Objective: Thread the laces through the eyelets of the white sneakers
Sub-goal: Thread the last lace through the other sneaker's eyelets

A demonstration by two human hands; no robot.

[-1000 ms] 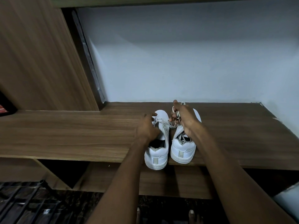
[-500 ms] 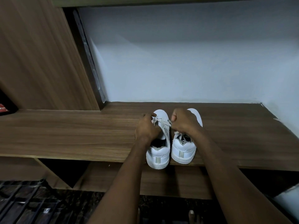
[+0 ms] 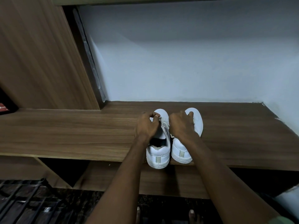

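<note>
A second ago the right hand (image 3: pixel 182 125) was lifted above the right sneaker (image 3: pixel 188 143) with a loop of lace held up in plain sight; now it has dropped low over the gap between the pair, its fingers curled and its back to the camera, so whether they are clamped on the lace (image 3: pixel 164 125) I cannot tell; the left hand (image 3: pixel 146 125) has barely shifted, its fingers pinched together at the far end of the left sneaker's lacing, seemingly on a lace end, though the tip itself is too small to make out; I judge from this that the slack has just been drawn down and a pass through an eyelet of the left sneaker (image 3: pixel 159 152) is being made or tightened, so the threading there is under way and not finished.

Both sneakers stand side by side on the wooden counter (image 3: pixel 64 135), just right of its middle, nearly touching; each has its long axis running near to far, heel at the near edge and toe pointing toward the pale wall (image 3: pixel 178 62); the left heel slightly overhangs the near edge; the right sneaker sits a little farther back, its toe angled slightly rightward.
</note>
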